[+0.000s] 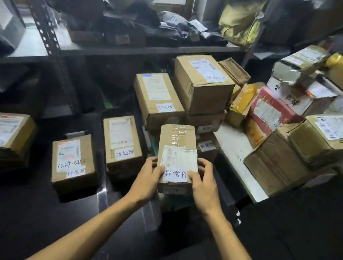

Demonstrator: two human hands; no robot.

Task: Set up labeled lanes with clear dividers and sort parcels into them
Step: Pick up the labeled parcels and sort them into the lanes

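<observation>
Both hands are closed on one small cardboard parcel (176,144) in the middle of the scene. The left hand (148,181) grips its near left edge and the right hand (202,185) its near right edge, thumbs lying on top beside a white handwritten label (175,175). The parcel's far end is tilted up toward a stack of brown boxes (202,85) just behind it. To the left, two labelled boxes (73,162) sit side by side on a dark surface, with another box (1,134) at the far left. A clear strip (102,196) lies near the hands, beside those boxes. On the right is a jumbled pile of parcels (304,137), and a metal shelf (48,20) stands at the far left.
</observation>
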